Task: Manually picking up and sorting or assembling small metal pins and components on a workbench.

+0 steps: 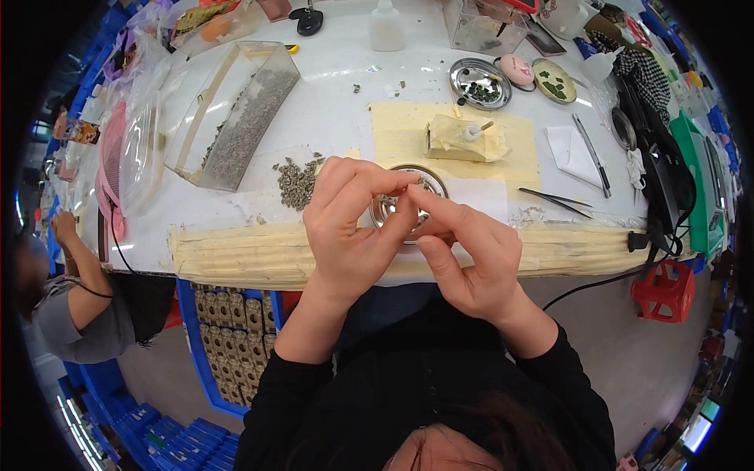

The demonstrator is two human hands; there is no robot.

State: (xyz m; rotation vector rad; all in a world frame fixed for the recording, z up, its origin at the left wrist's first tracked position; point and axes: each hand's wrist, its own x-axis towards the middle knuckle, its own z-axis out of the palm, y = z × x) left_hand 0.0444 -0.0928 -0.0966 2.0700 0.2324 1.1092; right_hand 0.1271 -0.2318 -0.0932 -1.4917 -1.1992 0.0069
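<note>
Over a round shiny metal dish [437,187], my left hand [349,216] pinches with thumb and index finger. Whatever lies in that pinch is too small to make out. My right hand [479,263] reaches in from the other side, its index fingertip touching the left fingertips while its thumb stays apart. Both hands partly hide the dish. A heap of small grey-green metallic pieces [295,184] lies left of my left hand. Beyond the dish stands a block wrapped in yellowish tape [459,140], with a small white nozzle-like part on top.
A clear bin of small grey pieces [255,110] lies at the left. Black tweezers [554,201], a long thin tool [591,153], a metal plate [481,82] and a white squeeze bottle [386,30] are around. Below the taped table edge [243,255] sits a blue tray [188,314]; another person is far left.
</note>
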